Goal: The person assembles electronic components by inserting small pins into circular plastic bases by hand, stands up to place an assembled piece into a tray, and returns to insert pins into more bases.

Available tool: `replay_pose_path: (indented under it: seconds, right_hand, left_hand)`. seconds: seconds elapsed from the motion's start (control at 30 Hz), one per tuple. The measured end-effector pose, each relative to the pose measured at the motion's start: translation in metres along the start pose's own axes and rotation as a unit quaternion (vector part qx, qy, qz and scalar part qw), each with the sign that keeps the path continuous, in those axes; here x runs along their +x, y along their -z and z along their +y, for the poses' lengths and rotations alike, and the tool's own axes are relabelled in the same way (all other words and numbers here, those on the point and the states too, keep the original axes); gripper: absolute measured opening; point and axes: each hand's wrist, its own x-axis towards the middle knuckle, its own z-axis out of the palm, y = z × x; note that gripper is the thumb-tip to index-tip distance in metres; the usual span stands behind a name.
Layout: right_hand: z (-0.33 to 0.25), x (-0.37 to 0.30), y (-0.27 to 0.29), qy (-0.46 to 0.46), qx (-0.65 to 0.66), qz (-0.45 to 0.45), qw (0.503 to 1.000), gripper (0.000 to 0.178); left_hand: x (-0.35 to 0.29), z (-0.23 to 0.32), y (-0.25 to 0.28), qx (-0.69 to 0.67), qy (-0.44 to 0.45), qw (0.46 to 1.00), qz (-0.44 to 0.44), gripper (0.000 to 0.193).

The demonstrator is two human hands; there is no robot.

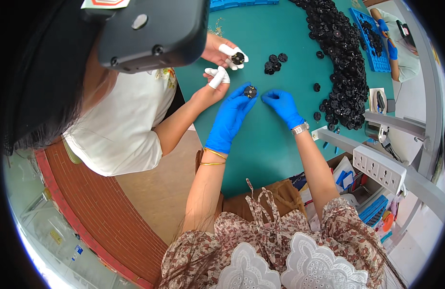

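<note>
In a blue glove, my left hand (pixel 232 113) pinches a small round black part (pixel 250 92) with some brass-coloured spots on its face. My right hand (pixel 283 107), gloved in blue too, is held just right of it, apart from the part. Its thumb and fingertips are pressed together, and whatever may be between them is too small to see. Beyond my hands lies a small cluster of black round parts (pixel 272 63) on the green table (pixel 251 149).
A big heap of black discs (pixel 340 58) curves along the right. On the left, a co-worker's hand in white finger covers holds a similar black part (pixel 238 58). Another person in blue gloves sits by a blue tray (pixel 377 55). A rail carries a white socket strip (pixel 379 168).
</note>
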Motion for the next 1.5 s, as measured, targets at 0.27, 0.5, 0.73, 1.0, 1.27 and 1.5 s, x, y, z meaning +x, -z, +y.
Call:
replay_pose_path:
  seconds: [0.27,0.5,0.73,1.0,1.27,1.5]
  right_hand:
    - [-0.008,-0.006,-0.002,0.059,0.019,0.041,0.997,0.026]
    - [-0.051,-0.024,0.006,0.003,0.219,-0.03,0.975,0.023]
    - [-0.054,-0.026,0.0,-0.003,0.235,-0.019,0.972,0.021]
    - [-0.056,-0.026,0.0,-0.003,0.252,-0.016,0.968,0.02]
    - [-0.058,-0.024,-0.003,-0.028,0.253,0.0,0.967,0.019]
    - [-0.058,-0.024,-0.004,-0.029,0.262,-0.004,0.965,0.019]
  left_hand:
    - [-0.001,-0.002,0.0,-0.027,-0.023,0.999,-0.014,0.045]
    - [-0.003,-0.004,-0.002,-0.035,-0.018,0.999,-0.015,0.046]
    - [-0.005,-0.006,-0.008,-0.007,-0.036,0.999,-0.028,0.049]
    - [-0.006,-0.004,-0.014,0.007,-0.036,0.999,-0.019,0.048]
    - [-0.008,-0.004,-0.017,0.04,-0.031,0.998,-0.023,0.047]
    - [-0.007,-0.004,-0.017,0.039,-0.028,0.998,-0.03,0.047]
